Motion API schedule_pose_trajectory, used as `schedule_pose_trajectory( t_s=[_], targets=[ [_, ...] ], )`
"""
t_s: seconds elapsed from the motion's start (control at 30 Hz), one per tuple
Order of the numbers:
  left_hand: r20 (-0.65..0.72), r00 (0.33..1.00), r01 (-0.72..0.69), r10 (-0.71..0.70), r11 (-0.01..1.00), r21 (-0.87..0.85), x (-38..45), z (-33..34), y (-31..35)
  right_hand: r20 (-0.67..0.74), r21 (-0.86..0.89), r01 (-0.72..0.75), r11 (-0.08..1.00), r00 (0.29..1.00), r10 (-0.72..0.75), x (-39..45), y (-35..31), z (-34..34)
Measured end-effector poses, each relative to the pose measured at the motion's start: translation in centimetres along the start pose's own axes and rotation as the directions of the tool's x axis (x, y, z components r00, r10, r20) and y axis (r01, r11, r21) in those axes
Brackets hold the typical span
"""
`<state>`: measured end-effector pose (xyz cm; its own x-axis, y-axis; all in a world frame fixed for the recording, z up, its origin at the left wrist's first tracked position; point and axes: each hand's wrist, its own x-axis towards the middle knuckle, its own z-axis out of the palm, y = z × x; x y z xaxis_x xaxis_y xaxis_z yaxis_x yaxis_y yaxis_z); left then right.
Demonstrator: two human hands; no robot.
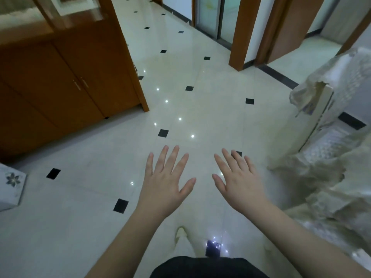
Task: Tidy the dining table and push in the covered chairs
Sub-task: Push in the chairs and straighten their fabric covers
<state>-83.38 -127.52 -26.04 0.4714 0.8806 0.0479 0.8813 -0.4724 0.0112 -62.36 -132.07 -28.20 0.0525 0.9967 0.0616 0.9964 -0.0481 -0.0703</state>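
Your left hand (167, 180) and right hand (239, 180) hover spread and empty over the floor. The covered chair (329, 137) waits at three o'clock, probably your next reach.

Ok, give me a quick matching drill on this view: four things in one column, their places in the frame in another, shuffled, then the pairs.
Things:
1. wooden cabinet
2. covered chair
3. left hand
4. white flower-patterned box

Places:
A. right edge
B. far left edge, on the floor
C. upper left
D. centre, fingers spread over the tiled floor

Pairs: 1-C, 2-A, 3-D, 4-B
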Motion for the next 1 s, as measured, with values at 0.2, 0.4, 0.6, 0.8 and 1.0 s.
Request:
schedule_pose_trajectory(
  t_s=[0.2,0.4,0.6,0.8,1.0],
  targets=[
    [0.035,0.991,-0.127,0.128,0.991,-0.043,13.3,-0.2,-4.6,-0.008,0.042,-0.166,0.985,0.986,0.166,9.7,1.1,-0.5],
    [0.065,0.968,-0.236,0.242,0.967,-0.091,27.2,0.1,-3.8,-0.029,0.08,-0.285,0.955,0.957,0.288,19.2,5.3,-0.2],
    [0.06,0.943,-0.319,0.328,0.94,-0.122,39.5,0.8,0.1,-0.047,0.089,-0.379,0.921,0.922,0.384,27.6,13.8,0.5],
    [0.063,0.929,-0.359,0.365,0.929,-0.089,51.9,1.4,4.5,-0.044,0.108,-0.417,0.902,0.905,0.424,36.6,23.5,-0.5],
    [0.044,0.918,-0.388,0.393,0.917,-0.096,62.2,1.7,7.6,-0.039,0.112,-0.412,0.904,0.908,0.418,45.3,31.1,-1.4]
  ],
)
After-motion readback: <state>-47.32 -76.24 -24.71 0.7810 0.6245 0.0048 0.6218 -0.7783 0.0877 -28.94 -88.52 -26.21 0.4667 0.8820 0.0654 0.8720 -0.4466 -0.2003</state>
